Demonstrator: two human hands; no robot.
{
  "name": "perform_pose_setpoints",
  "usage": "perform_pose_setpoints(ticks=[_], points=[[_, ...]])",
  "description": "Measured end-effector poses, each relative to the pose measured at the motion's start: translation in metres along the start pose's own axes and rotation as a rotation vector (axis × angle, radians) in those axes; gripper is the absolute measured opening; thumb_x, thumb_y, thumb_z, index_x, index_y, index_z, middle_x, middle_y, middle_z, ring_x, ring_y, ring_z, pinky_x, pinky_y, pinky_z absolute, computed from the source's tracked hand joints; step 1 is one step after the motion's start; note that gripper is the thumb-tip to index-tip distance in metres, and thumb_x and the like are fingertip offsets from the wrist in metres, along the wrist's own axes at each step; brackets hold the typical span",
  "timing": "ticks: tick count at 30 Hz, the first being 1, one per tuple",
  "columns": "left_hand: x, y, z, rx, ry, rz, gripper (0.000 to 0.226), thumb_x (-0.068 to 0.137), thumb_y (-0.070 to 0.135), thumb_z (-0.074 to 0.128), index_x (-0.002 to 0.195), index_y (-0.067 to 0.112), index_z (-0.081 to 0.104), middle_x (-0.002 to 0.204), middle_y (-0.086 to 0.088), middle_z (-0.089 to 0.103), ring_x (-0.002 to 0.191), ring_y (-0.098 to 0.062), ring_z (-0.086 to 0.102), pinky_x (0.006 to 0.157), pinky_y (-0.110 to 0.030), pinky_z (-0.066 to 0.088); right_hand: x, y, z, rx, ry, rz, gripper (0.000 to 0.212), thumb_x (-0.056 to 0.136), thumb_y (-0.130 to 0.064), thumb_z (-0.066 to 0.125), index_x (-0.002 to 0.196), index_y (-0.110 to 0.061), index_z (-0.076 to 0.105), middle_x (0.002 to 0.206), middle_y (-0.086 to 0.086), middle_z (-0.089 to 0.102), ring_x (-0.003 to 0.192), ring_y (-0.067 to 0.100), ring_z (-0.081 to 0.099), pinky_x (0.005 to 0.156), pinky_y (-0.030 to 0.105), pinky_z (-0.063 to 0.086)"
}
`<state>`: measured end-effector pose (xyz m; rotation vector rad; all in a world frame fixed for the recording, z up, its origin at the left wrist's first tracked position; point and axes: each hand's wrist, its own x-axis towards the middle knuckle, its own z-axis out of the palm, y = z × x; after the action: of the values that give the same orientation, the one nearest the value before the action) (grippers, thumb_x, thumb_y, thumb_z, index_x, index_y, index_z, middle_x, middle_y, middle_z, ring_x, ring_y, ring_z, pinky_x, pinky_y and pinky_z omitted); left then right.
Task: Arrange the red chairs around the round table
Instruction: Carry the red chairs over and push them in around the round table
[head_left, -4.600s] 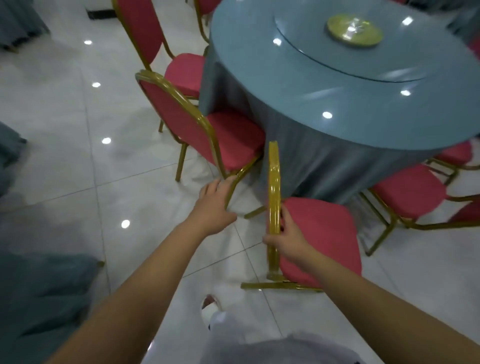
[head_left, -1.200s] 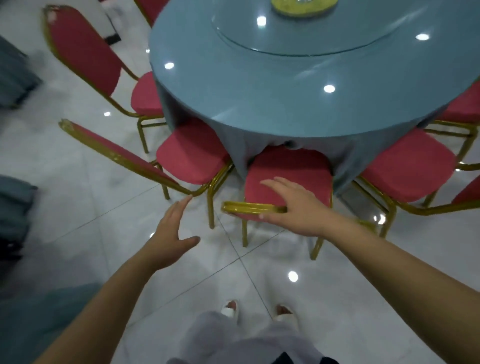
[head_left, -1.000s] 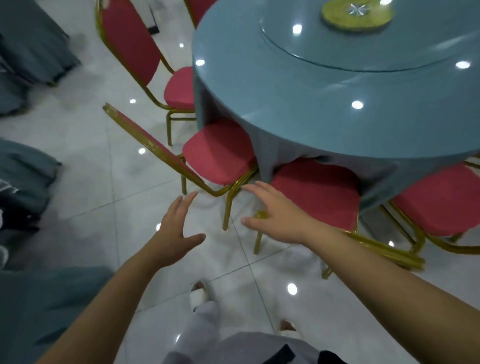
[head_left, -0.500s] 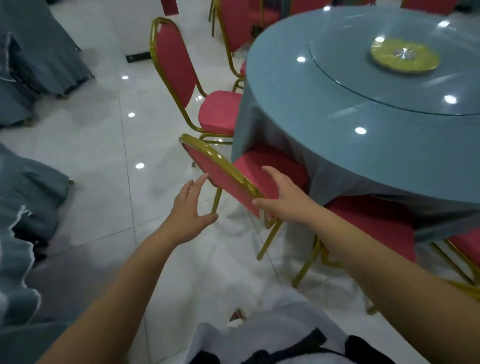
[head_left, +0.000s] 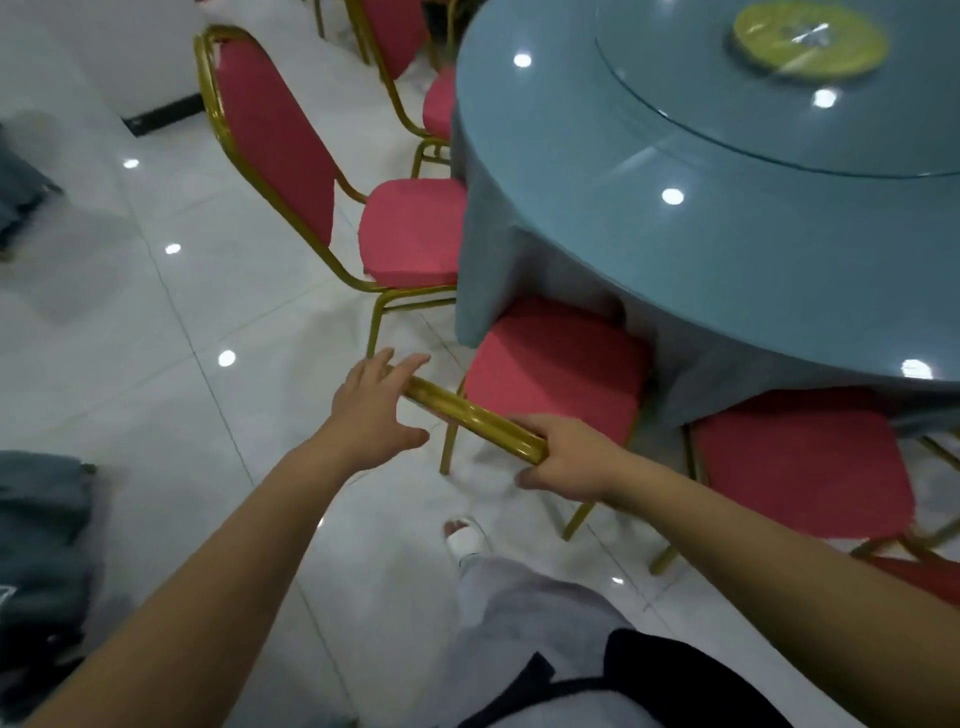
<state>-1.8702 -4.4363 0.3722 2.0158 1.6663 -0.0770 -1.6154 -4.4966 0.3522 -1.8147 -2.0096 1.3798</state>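
Note:
The round table (head_left: 701, 244) wears a blue-grey cloth and fills the upper right. A red chair with a gold frame (head_left: 550, 369) stands right in front of me, its seat tucked partly under the cloth. My right hand (head_left: 569, 457) grips the right end of its gold top rail. My left hand (head_left: 371, 413) lies over the rail's left end with fingers spread and nearly straight. Another red chair (head_left: 270, 135) stands to the left with its seat at the table edge. A third red seat (head_left: 800, 457) lies under my right forearm.
A glass turntable with a yellow-green hub (head_left: 810, 39) sits on the table. More red chairs (head_left: 400, 31) stand at the far side. Grey-blue cloth bundles (head_left: 41, 545) lie on the white tiled floor at the left. My foot in a white shoe (head_left: 465, 538) is below the chair.
I turned left from the chair tucked in earlier. Both hands moved from open air onto the top rail of the neighbouring chair, and my right hand closed round it.

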Motion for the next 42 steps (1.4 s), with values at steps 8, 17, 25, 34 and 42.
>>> perform_pose_setpoints(ticks=[8, 17, 25, 34, 42], points=[[0.084, -0.058, -0.040, 0.183, -0.232, 0.242, 0.030, 0.083, 0.026, 0.075, 0.109, 0.037, 0.062, 0.100, 0.009, 0.055, 0.091, -0.014, 0.057, 0.087, -0.035, 0.053, 0.027, -0.055, 0.021, 0.016, 0.012, 0.049, 0.085, 0.062, -0.052, 0.060, 0.144, -0.043, 0.043, 0.118, -0.022, 0.056, 0.105, 0.006, 0.055, 0.086, 0.027, 0.046], [0.120, -0.099, -0.064, 0.197, -0.459, 0.598, 0.043, 0.085, 0.008, 0.061, 0.117, 0.036, 0.066, 0.098, 0.011, 0.061, 0.091, -0.010, 0.058, 0.081, -0.029, 0.051, 0.025, -0.087, 0.061, 0.079, 0.262, 0.380, 0.061, 0.072, -0.052, 0.071, 0.130, -0.048, 0.054, 0.113, -0.021, 0.066, 0.099, 0.007, 0.063, 0.085, 0.031, 0.051], [0.125, -0.115, -0.070, 0.040, -0.511, 0.688, 0.030, 0.080, -0.006, 0.059, 0.097, 0.016, 0.072, 0.091, -0.009, 0.069, 0.089, -0.025, 0.063, 0.078, -0.039, 0.051, 0.024, -0.122, 0.108, 0.147, 0.622, 0.708, 0.031, 0.065, -0.066, 0.071, 0.080, -0.040, 0.068, 0.076, -0.017, 0.066, 0.081, 0.004, 0.062, 0.062, 0.026, 0.043], [0.112, -0.128, -0.052, 0.120, -0.193, 0.806, 0.053, 0.082, 0.004, 0.064, 0.131, 0.022, 0.059, 0.129, -0.001, 0.056, 0.120, -0.025, 0.051, 0.101, -0.043, 0.042, 0.047, -0.150, 0.145, 0.247, 0.936, 1.035, 0.114, 0.062, -0.065, 0.078, 0.152, -0.047, 0.010, 0.166, 0.001, 0.006, 0.152, 0.031, 0.001, 0.115, 0.064, 0.012], [0.110, -0.141, -0.026, 0.106, -0.029, 0.920, 0.099, 0.071, 0.036, 0.084, 0.148, 0.044, 0.022, 0.160, 0.000, 0.025, 0.147, -0.027, 0.019, 0.112, -0.065, 0.022, 0.038, -0.139, 0.154, 0.241, 1.002, 0.819, 0.120, 0.042, -0.102, 0.049, 0.146, -0.063, 0.003, 0.165, -0.011, 0.004, 0.150, 0.019, -0.001, 0.116, 0.062, 0.003]])
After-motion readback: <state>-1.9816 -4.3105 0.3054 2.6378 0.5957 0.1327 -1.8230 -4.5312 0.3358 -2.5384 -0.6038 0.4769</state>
